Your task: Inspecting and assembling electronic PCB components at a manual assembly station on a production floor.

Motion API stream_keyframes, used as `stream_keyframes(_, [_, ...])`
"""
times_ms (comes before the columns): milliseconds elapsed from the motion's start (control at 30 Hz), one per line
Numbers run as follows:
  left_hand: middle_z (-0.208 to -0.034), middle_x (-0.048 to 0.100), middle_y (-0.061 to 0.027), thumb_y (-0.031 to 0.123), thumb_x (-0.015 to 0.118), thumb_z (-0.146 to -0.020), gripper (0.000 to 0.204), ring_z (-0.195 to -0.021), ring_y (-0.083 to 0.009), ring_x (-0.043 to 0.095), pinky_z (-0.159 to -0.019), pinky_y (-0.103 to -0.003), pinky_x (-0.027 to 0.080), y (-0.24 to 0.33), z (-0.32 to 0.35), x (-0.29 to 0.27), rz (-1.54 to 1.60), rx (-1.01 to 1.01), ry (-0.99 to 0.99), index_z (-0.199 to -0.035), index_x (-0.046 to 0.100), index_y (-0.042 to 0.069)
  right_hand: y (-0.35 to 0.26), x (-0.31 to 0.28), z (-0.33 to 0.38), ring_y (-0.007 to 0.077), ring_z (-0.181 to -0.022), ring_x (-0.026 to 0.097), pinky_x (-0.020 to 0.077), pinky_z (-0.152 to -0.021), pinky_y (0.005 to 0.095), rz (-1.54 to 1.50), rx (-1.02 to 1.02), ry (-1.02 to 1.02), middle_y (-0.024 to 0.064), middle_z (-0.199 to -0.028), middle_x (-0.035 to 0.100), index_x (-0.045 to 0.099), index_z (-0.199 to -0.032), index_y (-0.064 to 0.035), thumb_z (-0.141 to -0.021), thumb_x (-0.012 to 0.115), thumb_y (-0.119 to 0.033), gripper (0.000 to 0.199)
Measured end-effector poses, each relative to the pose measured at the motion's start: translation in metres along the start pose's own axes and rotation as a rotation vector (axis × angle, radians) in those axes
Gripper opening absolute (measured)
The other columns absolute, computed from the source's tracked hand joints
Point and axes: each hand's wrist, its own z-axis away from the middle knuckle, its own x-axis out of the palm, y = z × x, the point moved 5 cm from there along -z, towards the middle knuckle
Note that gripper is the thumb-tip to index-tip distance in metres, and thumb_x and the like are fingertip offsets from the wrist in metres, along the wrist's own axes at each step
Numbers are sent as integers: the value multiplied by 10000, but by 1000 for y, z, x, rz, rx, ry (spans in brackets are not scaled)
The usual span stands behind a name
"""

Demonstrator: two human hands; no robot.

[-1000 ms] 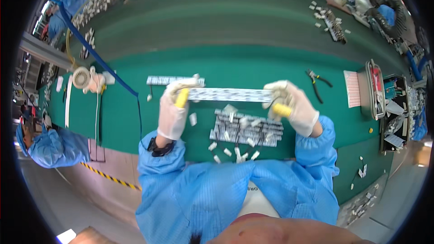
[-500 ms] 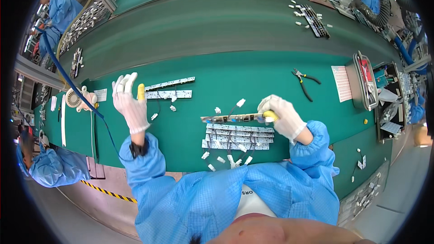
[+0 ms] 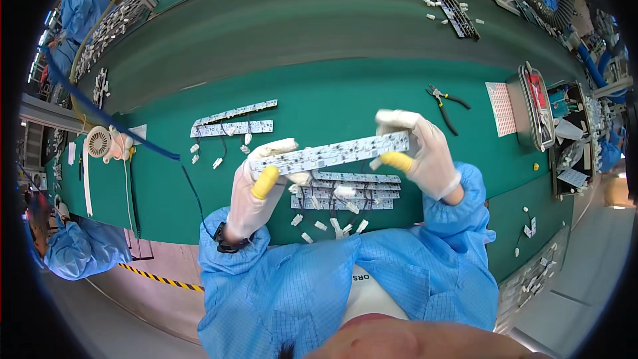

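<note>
Half a second ago your left hand (image 3: 256, 189) was out at the far left by the two strips (image 3: 232, 119) lying on the tabletop (image 3: 345, 93), and your right hand (image 3: 419, 153) was low over the stack. Now both are back at centre, holding one long LED strip board (image 3: 329, 154) up between them.

Left fingers are clamped on its left end, yellow-capped thumb underneath. Right fingers pinch the right end, yellow cap on the near side.

The board sits level-ish, just above the stack of similar boards (image 3: 349, 193) near your chest, apart from it as far as the fisheye lets you tell. Loose white connectors (image 3: 325, 226) lie scattered at the near edge.

Reads as a fresh board picked up for handling; pliers (image 3: 446, 103) lie untouched at the right.
</note>
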Motion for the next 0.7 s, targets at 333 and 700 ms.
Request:
stream_keyframes(333, [-1111,603,-218,330,738,-752,619,-759,-161,629,-716,-280,523,8,2,-9,-419,244,224,-1188,510,-46,6,-9,-7,48,-475,443,301,-404,173,-36,397,-74,86,-777,635,459,-1179,-13,-758,632,-73,459])
stream_keyframes(700, [-933,655,-98,308,768,-659,479,-1053,-252,600,-726,-268,531,21,8,-6,-815,486,150,-1039,653,41,4,-22,6,20,-412,383,240,-377,158,-119,223,101,82,-748,582,466,-1164,25,-890,566,-416,529])
